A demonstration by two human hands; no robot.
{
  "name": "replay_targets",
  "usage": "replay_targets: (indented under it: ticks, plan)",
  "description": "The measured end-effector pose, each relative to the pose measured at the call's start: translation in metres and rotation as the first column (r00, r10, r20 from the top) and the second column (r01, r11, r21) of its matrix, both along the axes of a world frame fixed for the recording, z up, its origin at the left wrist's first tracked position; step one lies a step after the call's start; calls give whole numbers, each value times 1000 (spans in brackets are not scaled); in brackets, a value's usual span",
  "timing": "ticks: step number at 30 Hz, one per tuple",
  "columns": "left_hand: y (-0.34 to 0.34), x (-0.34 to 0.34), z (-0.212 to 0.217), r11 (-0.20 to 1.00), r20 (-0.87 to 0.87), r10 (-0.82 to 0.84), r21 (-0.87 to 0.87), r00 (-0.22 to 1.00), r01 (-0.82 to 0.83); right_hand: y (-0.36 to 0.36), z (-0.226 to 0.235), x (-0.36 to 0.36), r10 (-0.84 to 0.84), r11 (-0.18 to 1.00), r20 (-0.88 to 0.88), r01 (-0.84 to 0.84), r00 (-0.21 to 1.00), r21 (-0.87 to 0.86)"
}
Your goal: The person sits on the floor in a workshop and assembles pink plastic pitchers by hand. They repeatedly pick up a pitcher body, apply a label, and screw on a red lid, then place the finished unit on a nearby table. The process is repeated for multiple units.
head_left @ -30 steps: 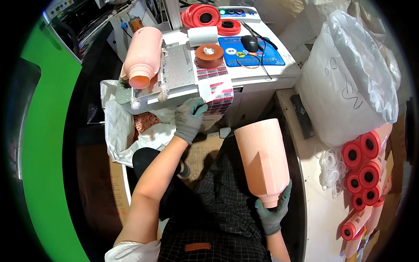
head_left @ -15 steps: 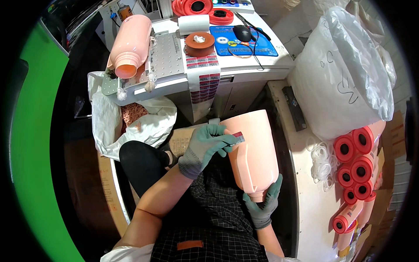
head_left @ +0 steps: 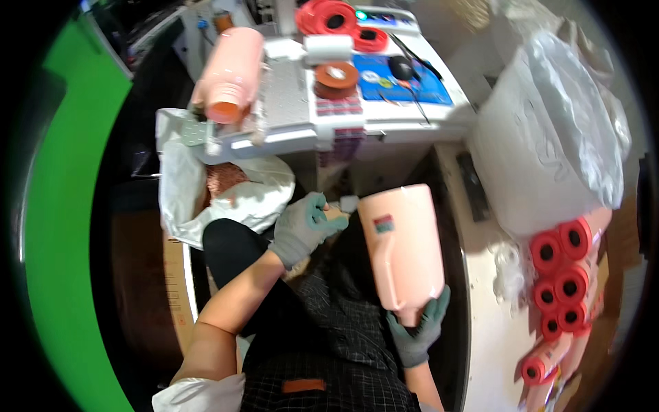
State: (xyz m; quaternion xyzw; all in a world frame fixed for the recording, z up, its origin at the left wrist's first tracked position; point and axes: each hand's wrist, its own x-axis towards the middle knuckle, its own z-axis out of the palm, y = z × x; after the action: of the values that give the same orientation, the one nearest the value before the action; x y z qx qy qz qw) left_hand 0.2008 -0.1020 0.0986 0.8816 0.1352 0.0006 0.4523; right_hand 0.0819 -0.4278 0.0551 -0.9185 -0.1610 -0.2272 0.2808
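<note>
A large peach-pink plastic bottle (head_left: 417, 254) with a side handle is tilted over my lap, its narrow neck pointing toward me. My right hand (head_left: 419, 329), in a grey-green glove, grips it around the neck and shoulder. Near the handle's upper end, a small red and grey label (head_left: 383, 224) lies on the bottle wall. To the left of the bottle is my gloved left hand (head_left: 305, 226), apart from it, with thumb and fingers spread and no label in them. A bare fingertip shows through that glove.
Another pink bottle (head_left: 233, 72) lies on the machine table, beside a brown tape roll (head_left: 336, 80) and a hanging label strip (head_left: 340, 141). A white sack (head_left: 182, 182) holds pinkish bits. At right stand a big white bag (head_left: 525, 147) and several red-rimmed pink parts (head_left: 570, 284).
The label has passed from my left fingers onto the bottle. My left hand has drawn back to the left and opened; my right hand still holds the neck. The view has shifted slightly.
</note>
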Motion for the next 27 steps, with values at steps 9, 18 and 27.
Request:
replay_targets:
  ticks: [9, 18, 27]
  plan:
    - [164, 15, 68, 440, 658, -361, 745, 661, -501, 2, 45, 66, 58, 941, 86, -83, 995, 329]
    - [216, 46, 94, 367, 565, -549, 825, 617, -429, 147, 141, 186, 235, 972, 511, -214, 827, -100]
    - [95, -161, 89, 957, 845, -47, 190, 532, -218, 325, 162, 267, 609, 775, 485, -339, 628, -534]
